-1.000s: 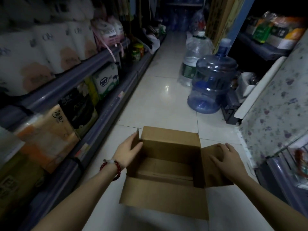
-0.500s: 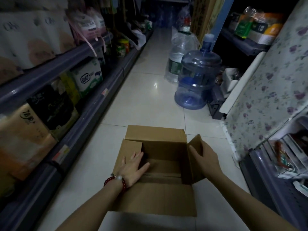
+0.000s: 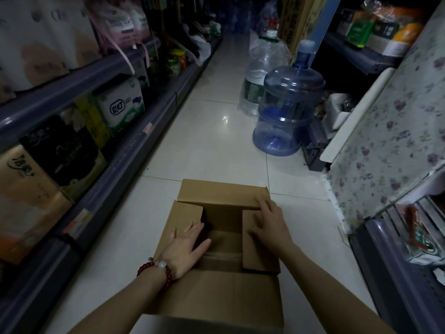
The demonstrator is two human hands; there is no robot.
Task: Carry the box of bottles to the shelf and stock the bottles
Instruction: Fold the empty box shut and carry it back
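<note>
A brown cardboard box (image 3: 216, 295) sits on the tiled aisle floor just in front of me. Its inside shows only bare cardboard; no bottles are visible in it. My left hand (image 3: 185, 249), with a red bead bracelet at the wrist, lies flat with straight fingers on the left side flap, pressing it down. My right hand (image 3: 269, 225) rests on the right side flap, fingers reaching to the far flap, which leans inward over the opening. The near flap lies folded out toward me.
A shelf rack (image 3: 134, 150) with tissue packs runs along the left of the aisle. A blue water jug (image 3: 286, 112) and a plastic-wrapped water bottle (image 3: 262, 66) stand ahead right. A flower-patterned panel (image 3: 385, 131) and a lower shelf (image 3: 409, 249) stand close on the right.
Both side flaps have gone from standing open to folded down inward under my hands. The far flap has tipped inward. The view has moved closer over the box.
</note>
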